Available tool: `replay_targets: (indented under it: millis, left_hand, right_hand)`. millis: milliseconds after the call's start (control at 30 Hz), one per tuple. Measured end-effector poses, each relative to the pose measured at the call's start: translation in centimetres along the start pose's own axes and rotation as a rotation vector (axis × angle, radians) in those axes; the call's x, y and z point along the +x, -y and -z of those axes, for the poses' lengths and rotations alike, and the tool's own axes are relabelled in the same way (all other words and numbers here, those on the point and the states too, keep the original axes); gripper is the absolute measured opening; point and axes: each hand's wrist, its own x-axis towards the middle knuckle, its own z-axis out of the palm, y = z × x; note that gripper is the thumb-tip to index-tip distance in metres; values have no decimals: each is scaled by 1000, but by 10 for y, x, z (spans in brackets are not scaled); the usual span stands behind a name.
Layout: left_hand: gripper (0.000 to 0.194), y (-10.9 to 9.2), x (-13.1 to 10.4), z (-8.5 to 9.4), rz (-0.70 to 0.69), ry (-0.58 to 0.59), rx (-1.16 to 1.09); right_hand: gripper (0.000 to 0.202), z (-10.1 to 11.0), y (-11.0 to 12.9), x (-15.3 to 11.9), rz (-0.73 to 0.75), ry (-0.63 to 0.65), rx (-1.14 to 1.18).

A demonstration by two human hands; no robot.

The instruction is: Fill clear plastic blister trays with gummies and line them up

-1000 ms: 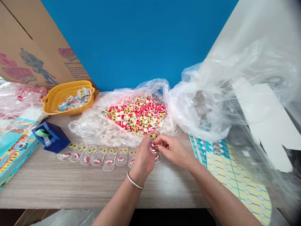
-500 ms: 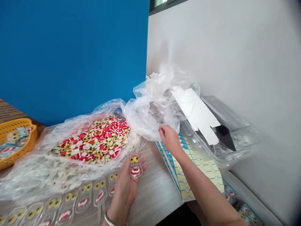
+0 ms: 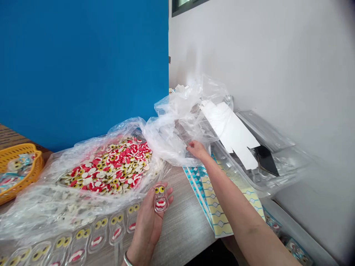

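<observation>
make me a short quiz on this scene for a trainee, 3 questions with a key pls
1. What does the left hand hold?
a) a printed yellow card
b) a clear blister pack with two yellow eye pieces and a red-and-white mouth piece
c) a sheet of white card

2. True or false: the orange-yellow basket lies on the left side of the view, with small packs in it.

3. Short answer: which hand is nearer the crumpled clear plastic bag?

Key: 1. b; 2. true; 3. the right hand
</observation>
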Motion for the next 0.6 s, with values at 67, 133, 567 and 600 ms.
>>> replay_targets:
  millis: [67, 133, 567, 600]
  left_hand:
    - [21, 1, -2, 0, 4, 0, 3]
    - [20, 1, -3, 1, -1, -8, 10]
    - [20, 10, -7, 3, 11, 45, 10]
    - [19, 11, -7, 3, 10, 56, 12]
  right_hand:
    - [18, -1, -2, 2, -3, 5, 6]
    - [11, 1, -2, 3, -9, -7, 2]
    - [36, 32, 2, -40, 73, -307, 60]
    - [34, 35, 4, -45, 82, -320, 84]
